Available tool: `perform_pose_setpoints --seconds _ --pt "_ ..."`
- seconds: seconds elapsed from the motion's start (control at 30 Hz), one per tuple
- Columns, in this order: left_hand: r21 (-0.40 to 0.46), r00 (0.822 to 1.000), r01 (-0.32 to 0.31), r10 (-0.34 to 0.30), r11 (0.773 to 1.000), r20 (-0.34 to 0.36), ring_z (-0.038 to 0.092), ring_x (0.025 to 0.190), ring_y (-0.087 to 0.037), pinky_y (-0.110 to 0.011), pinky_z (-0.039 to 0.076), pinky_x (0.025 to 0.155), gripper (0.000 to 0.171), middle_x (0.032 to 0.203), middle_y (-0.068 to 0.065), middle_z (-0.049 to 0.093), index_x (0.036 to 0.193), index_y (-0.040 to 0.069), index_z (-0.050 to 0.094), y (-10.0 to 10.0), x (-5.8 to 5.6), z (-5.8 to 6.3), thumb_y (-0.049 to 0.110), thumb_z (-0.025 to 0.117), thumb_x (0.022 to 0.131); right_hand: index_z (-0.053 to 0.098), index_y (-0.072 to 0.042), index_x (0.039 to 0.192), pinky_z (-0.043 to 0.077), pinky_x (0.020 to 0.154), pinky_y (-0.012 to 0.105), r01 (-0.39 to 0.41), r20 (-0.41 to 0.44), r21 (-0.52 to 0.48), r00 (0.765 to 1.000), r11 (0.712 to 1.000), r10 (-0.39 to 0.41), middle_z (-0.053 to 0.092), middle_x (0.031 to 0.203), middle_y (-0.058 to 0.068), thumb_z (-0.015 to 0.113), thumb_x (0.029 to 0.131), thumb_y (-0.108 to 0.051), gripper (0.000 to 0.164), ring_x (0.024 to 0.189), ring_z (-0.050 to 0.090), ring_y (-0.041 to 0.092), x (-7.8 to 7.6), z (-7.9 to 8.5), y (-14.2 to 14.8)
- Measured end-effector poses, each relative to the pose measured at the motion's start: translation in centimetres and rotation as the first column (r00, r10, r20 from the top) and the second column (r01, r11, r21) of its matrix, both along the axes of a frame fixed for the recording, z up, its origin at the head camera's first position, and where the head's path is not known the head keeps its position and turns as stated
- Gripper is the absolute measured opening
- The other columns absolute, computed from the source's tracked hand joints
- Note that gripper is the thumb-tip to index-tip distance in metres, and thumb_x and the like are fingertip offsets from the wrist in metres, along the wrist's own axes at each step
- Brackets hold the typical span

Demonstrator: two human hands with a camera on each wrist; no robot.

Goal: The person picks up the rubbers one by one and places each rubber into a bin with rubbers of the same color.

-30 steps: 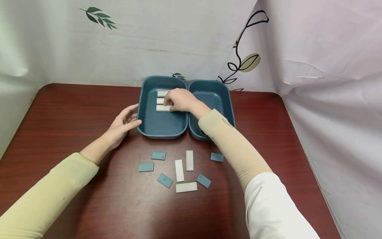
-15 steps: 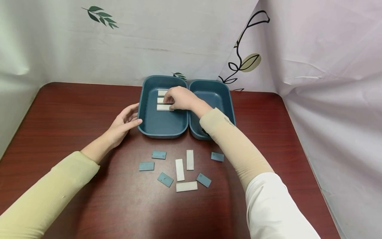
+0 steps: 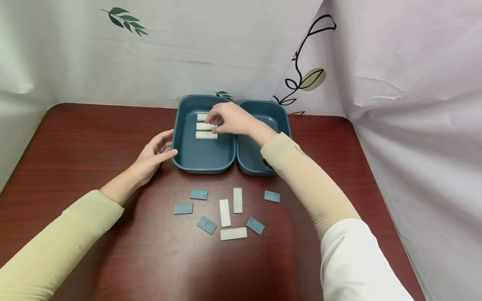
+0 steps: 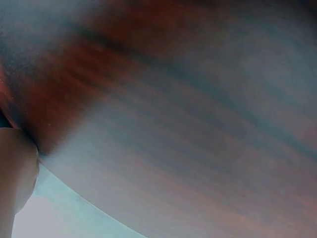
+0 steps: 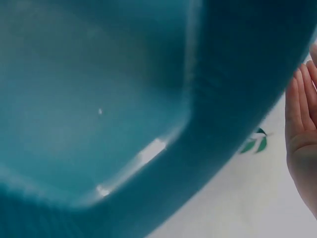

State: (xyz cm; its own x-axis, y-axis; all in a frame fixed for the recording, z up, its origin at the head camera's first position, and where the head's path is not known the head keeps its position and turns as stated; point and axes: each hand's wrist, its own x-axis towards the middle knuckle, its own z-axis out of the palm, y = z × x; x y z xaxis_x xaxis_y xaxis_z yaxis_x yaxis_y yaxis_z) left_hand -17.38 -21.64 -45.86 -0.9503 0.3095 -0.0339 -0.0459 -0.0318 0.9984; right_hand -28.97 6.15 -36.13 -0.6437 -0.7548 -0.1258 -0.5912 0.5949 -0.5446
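Observation:
In the head view, my left hand (image 3: 152,156) rests against the left side of a blue tray (image 3: 205,161), its thumb at the rim and its fingers along the outer wall. My right hand (image 3: 233,118) is over the same tray, fingers loosely bent, with nothing visible between them. Below it, three white rectangular strips lie in a column: a far strip (image 3: 202,117), a middle strip (image 3: 202,126) and a near strip (image 3: 205,135). The right hand partly covers the far two. The left wrist view is blurred, showing mostly tabletop.
A second blue tray (image 3: 252,154) adjoins the first on the right, under the right forearm. Nearer on the brown table (image 3: 150,251) lie three white strips, one being the front strip (image 3: 233,234), and several shorter blue pieces, including a blue piece (image 3: 206,225). A patterned curtain (image 3: 188,50) stands behind.
My right hand has let go of the near white strip and lifted slightly up and away, uncovering its right end. The left hand stays at the tray's side.

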Motion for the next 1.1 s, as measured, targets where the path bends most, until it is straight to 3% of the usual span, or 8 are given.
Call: perform_pose_setpoints --seconds 0.33,0.57,0.77,1.1 --pt "0.006 1.0 -0.003 0.003 1.0 -0.004 0.049 0.135 -0.005 -0.01 0.042 0.108 0.065 0.165 -0.012 0.035 0.167 0.005 0.028 -0.2 0.1 -0.1 0.006 0.057 0.109 0.074 -0.003 0.127 0.058 0.105 0.039 -0.068 -0.026 -0.026 0.997 0.997 0.067 0.07 0.128 0.013 0.078 0.098 -0.01 0.03 0.116 0.069 0.028 1.8 2.3 1.1" --pt "0.011 1.0 -0.006 0.006 1.0 0.0 0.05 0.134 -0.006 -0.01 0.043 0.107 0.065 0.161 -0.008 0.039 0.167 0.005 0.028 -0.1 0.2 -0.2 0.006 0.057 0.108 0.077 -0.007 0.123 0.059 0.102 0.036 -0.068 -0.046 -0.087 0.997 0.994 0.064 0.072 0.124 0.01 0.081 0.095 -0.01 0.028 0.113 0.071 0.029 3.5 3.2 2.8" --pt "0.019 1.0 -0.008 0.008 1.0 -0.003 0.05 0.133 -0.006 -0.01 0.043 0.107 0.065 0.159 -0.006 0.04 0.166 0.004 0.029 0.0 0.1 -0.1 0.006 0.058 0.108 0.078 -0.008 0.12 0.06 0.099 0.038 -0.08 -0.075 -0.12 0.995 0.99 0.071 0.073 0.12 0.008 0.083 0.094 -0.01 0.026 0.107 0.071 0.022 5.0 3.0 4.2" --pt "0.034 1.0 -0.01 0.01 0.999 -0.006 0.052 0.132 -0.005 -0.01 0.044 0.106 0.065 0.157 -0.003 0.042 0.166 0.004 0.03 0.2 0.0 0.0 0.005 0.058 0.108 0.079 -0.008 0.12 0.061 0.096 0.042 -0.099 -0.051 -0.183 0.994 0.978 0.092 0.073 0.118 0.008 0.083 0.093 -0.009 0.028 0.106 0.072 0.029 7.9 1.8 6.0"
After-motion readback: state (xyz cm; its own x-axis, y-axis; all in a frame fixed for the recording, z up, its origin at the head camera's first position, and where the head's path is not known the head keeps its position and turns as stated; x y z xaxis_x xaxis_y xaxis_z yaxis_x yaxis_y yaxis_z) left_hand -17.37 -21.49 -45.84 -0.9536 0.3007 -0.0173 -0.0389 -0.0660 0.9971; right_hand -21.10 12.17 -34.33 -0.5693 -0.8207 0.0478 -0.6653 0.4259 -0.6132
